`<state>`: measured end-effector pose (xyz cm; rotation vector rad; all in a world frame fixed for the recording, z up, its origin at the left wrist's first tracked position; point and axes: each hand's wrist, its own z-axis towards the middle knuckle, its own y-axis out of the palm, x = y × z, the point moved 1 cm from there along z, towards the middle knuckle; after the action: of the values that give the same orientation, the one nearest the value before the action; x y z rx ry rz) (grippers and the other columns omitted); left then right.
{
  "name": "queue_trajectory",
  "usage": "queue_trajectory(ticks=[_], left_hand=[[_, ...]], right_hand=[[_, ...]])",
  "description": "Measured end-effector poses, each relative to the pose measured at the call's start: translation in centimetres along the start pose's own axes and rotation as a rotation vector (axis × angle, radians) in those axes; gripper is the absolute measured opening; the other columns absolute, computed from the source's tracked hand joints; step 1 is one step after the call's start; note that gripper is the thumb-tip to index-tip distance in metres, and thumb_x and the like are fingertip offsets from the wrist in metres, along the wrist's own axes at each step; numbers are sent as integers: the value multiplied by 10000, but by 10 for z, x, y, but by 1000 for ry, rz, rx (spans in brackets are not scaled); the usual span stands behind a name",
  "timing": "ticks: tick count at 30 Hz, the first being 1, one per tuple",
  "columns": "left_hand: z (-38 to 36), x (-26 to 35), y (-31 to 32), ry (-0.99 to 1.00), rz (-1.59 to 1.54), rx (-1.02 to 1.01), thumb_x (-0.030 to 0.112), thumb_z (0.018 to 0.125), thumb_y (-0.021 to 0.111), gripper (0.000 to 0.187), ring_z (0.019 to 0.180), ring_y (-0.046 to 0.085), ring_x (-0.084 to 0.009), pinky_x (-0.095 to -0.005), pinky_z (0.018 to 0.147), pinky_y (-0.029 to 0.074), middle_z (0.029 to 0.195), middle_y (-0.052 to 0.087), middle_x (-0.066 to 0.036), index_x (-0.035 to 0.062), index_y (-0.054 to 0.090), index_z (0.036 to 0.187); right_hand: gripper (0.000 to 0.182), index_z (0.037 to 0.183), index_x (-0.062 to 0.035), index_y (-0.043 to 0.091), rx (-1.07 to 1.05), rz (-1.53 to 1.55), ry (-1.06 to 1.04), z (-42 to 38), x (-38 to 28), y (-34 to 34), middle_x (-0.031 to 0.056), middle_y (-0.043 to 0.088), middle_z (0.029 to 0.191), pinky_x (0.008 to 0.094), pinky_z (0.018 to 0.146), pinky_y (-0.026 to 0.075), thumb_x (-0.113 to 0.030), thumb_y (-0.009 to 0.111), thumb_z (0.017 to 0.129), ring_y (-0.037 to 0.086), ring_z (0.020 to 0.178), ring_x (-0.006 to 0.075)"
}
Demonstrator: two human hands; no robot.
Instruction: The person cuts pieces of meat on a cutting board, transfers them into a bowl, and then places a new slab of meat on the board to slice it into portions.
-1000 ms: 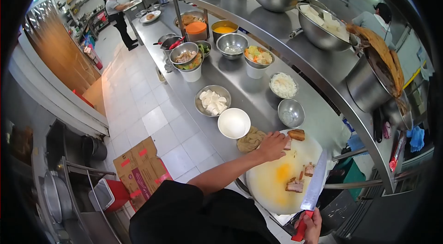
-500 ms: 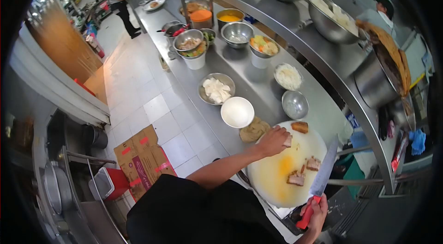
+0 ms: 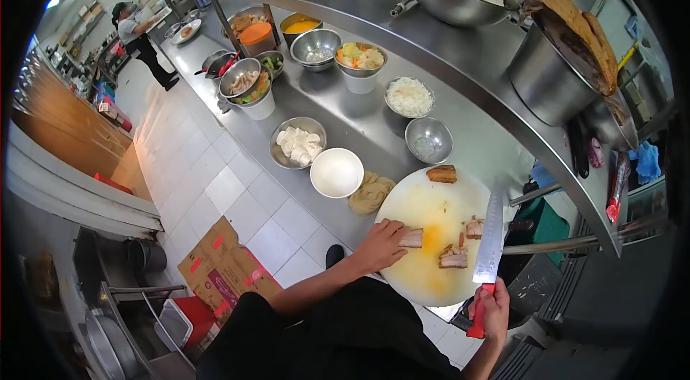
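Note:
My left hand (image 3: pixel 382 245) is closed on a piece of roasted pork belly (image 3: pixel 412 238) at the left side of the round white cutting board (image 3: pixel 463 200). In my right hand (image 3: pixel 493 314) is the red handle of a large chef's knife (image 3: pixel 489 240), its blade pointing away from me along the board's right edge. A cut chunk of pork (image 3: pixel 453 257) lies near the board's middle right, with another chunk (image 3: pixel 474 227) and small scraps close by. At the far edge sits a browned pork piece (image 3: pixel 441 174). Yellowish grease stains the board.
A crumpled tan cloth (image 3: pixel 371 193) touches the board's left. Beyond it stand a white bowl (image 3: pixel 337 173), a metal bowl (image 3: pixel 429 140), a rice bowl (image 3: pixel 410 97) and several more. A steel shelf (image 3: pixel 460 56) carries pots. A person (image 3: pixel 136 38) stands far left.
My left hand has drawn the pork piece from the board's far side toward me, to the near left. The knife has turned slightly more upright in my right hand. The camera view has shifted.

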<state>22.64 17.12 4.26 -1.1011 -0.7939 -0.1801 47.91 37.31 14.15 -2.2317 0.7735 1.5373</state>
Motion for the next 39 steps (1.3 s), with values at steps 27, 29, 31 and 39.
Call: queue_trajectory(ticks=[27,29,31,39], left_hand=[[-4,1,25,226,20,132,202,793,756,395,998,564,-273,-387,891,469,1096,582,-96,68,617,1138],[-4,0,24,229,14,138,199,786,762,400,993,565,-273,-391,890,469,1092,582,-97,69,616,1135],[-4,0,24,238,10,145,197,779,767,406,989,567,-274,-394,889,468,1088,582,-98,69,615,1133],[-8,11,-27,248,-282,131,151,855,742,353,1038,583,-288,-401,917,480,1159,604,-134,37,655,1178]], right_hand=[[224,1114,-4,520,103,-206,-52,30,-10,30,49,539,749,279,370,397,-12,516,890,486,429,140],[241,1131,-2,521,86,-202,-65,35,-2,21,49,540,756,279,371,399,-13,518,890,485,428,140],[258,1148,0,521,72,-196,-82,35,-12,28,49,542,763,279,371,401,-14,520,890,484,428,139],[92,1018,-64,517,49,-246,-54,28,-21,31,-4,489,735,286,512,401,-126,582,996,465,578,110]])
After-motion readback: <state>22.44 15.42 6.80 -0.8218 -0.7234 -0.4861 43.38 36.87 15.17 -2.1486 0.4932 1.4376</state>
